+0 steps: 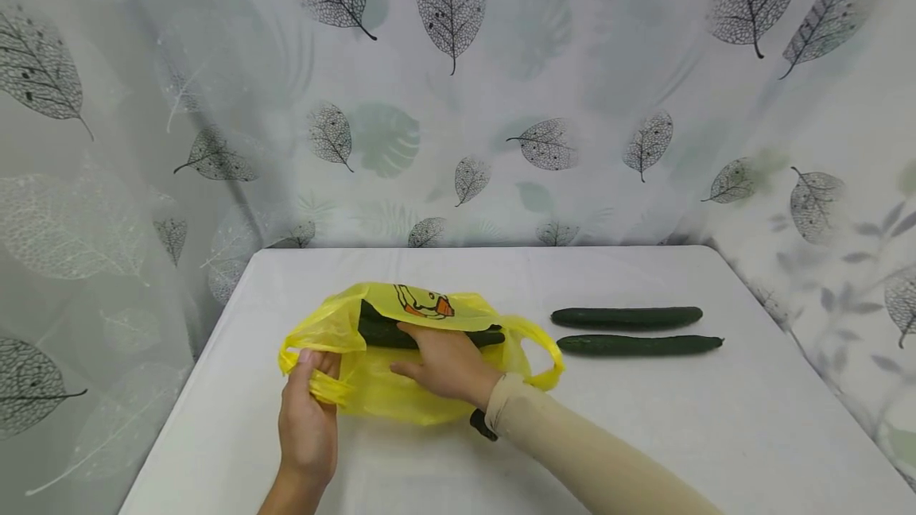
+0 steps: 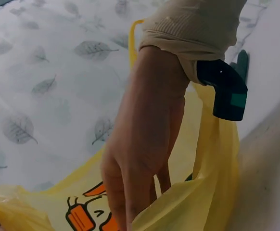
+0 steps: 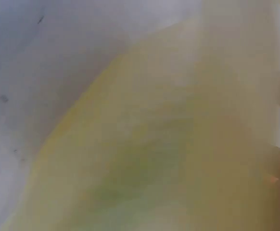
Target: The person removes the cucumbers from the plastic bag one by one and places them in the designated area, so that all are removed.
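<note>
A thin yellow plastic bag (image 1: 408,400) with a printed cartoon lies on the white table, its mouth facing me. My left hand (image 1: 309,424) grips the bag's handle at the left side of the mouth. Inside the bag lies a dark green cucumber (image 1: 386,332), partly covered by the upper layer. My right hand (image 1: 447,364) reaches into the mouth over this cucumber, thumb spread away from the fingers. In the left wrist view the right hand (image 2: 142,130) points down into the bag, its fingertips hidden by the plastic. The right wrist view is mostly blurred yellow plastic (image 3: 130,144).
Two more cucumbers lie side by side on the right of the table, one farther back (image 1: 626,318) and one nearer (image 1: 640,345). The bag's other handle (image 1: 547,352) loops out towards them. A leaf-patterned curtain (image 1: 458,102) hangs behind the white table (image 1: 622,420).
</note>
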Action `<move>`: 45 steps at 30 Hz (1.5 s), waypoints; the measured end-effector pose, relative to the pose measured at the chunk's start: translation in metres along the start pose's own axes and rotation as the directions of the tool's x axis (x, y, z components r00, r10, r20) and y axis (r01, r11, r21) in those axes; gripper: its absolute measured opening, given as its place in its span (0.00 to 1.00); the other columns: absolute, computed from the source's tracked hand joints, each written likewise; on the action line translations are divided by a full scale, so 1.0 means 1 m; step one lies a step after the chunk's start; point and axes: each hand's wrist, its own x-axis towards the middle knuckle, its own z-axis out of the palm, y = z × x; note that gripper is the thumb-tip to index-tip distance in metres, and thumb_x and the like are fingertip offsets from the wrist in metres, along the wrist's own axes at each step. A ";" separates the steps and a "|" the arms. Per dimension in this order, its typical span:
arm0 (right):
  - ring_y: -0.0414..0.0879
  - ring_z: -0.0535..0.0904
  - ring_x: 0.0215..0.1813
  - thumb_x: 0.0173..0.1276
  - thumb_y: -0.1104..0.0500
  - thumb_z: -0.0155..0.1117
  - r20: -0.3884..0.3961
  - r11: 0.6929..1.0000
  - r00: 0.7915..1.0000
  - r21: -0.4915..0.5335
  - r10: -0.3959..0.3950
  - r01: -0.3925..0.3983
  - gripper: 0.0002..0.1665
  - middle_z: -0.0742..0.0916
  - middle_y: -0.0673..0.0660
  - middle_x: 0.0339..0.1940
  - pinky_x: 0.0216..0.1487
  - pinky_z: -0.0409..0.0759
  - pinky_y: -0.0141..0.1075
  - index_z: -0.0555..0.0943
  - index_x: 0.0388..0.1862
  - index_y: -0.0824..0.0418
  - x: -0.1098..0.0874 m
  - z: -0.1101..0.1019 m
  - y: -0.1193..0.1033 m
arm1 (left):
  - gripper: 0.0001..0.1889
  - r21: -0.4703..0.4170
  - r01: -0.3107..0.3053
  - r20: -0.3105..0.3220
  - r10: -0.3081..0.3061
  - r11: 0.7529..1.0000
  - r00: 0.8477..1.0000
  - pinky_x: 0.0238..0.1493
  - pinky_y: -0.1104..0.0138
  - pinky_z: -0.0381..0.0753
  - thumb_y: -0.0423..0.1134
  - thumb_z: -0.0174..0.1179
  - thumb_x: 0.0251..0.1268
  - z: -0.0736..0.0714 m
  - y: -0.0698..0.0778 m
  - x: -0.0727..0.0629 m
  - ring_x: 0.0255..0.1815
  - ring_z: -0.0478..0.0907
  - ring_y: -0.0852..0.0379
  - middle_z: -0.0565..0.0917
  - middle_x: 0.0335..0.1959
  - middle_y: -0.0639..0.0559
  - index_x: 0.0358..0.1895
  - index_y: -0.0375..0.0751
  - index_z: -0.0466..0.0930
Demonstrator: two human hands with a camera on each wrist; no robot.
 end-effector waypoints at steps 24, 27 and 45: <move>0.50 0.76 0.65 0.69 0.45 0.70 -0.023 0.991 0.994 -0.086 0.104 -0.105 0.34 0.80 0.56 0.67 0.59 0.80 0.49 0.75 0.70 0.54 -0.001 0.012 0.021 | 0.36 -0.002 0.017 0.009 -0.017 1.000 1.000 0.75 0.68 0.57 0.55 0.21 0.85 0.000 0.000 -0.001 0.80 0.53 0.49 0.61 0.78 0.46 0.77 0.27 0.52; 0.49 0.82 0.53 0.67 0.51 0.72 -0.036 0.988 0.996 -0.133 0.080 -0.084 0.26 0.86 0.55 0.56 0.43 0.85 0.48 0.80 0.62 0.56 -0.001 0.015 0.021 | 0.36 -0.002 0.012 0.014 -0.012 1.000 1.000 0.75 0.69 0.57 0.55 0.21 0.84 0.000 0.000 -0.001 0.79 0.53 0.49 0.62 0.78 0.46 0.77 0.27 0.52; 0.50 0.82 0.46 0.61 0.61 0.75 -0.040 0.980 0.999 -0.199 0.000 -0.007 0.17 0.86 0.54 0.43 0.48 0.83 0.43 0.85 0.49 0.60 -0.007 0.021 0.019 | 0.35 -0.025 -0.042 0.006 0.042 0.999 0.999 0.75 0.68 0.57 0.53 0.23 0.85 0.004 0.001 0.002 0.79 0.56 0.51 0.64 0.77 0.44 0.76 0.26 0.57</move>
